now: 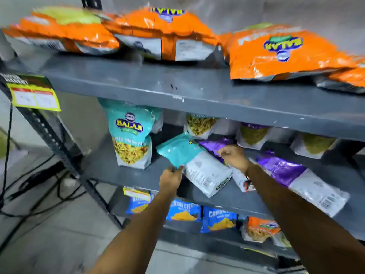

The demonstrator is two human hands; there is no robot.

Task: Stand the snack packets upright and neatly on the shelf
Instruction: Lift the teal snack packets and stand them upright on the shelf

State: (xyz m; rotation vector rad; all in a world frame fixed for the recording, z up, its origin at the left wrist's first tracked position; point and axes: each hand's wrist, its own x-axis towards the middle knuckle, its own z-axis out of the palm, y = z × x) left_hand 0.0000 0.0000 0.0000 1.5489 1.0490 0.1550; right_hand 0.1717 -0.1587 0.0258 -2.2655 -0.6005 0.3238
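Observation:
A teal-and-white snack packet (189, 163) lies tilted on its back on the middle shelf (126, 173). My left hand (170, 179) pinches its lower teal edge. My right hand (234, 157) grips its upper right side, over a purple packet (215, 145) behind it. To the left, another teal packet (131, 135) stands upright. Right of my hands a purple-and-white packet (302, 180) lies flat. Three packets with white bottoms (250, 135) stand at the back of the shelf.
Orange packets (276, 54) lie flat on the top shelf (177, 84). Blue packets (183, 210) and an orange one (260, 228) stand on the lower shelf. A yellow price tag (35, 95) hangs at the left upright. Black cables (35, 180) run across the floor.

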